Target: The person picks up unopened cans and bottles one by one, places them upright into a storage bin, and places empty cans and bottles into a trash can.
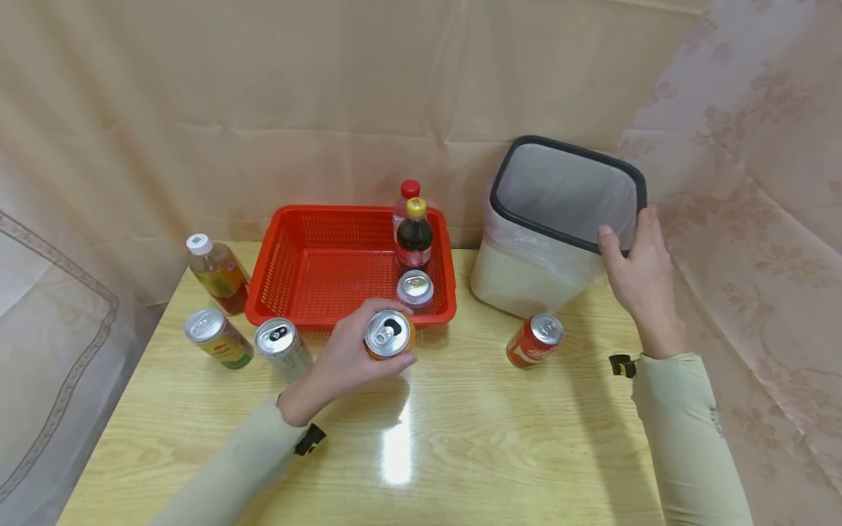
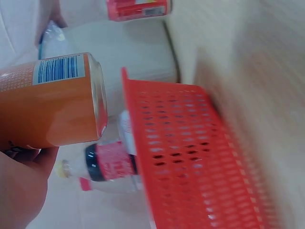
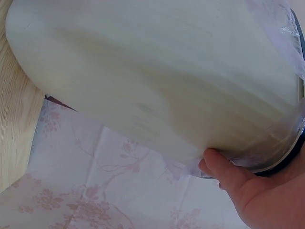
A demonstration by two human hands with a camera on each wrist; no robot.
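left hand [image 1: 349, 361] grips opened orange aluminium can [image 1: 389, 334], right hand [image 1: 641, 274] grips tilted cream plastic bin [image 1: 526, 277]; four more cans and one bottle remain outside red plastic basket [image 1: 289, 256].

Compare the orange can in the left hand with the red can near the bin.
The orange can is gripped by the left hand; the red can stands untouched on the table. The orange can's tab opening is punched open; the red can's top looks sealed. The orange can sits beside the red basket, the red can beside the bin. Both are upright drink cans.
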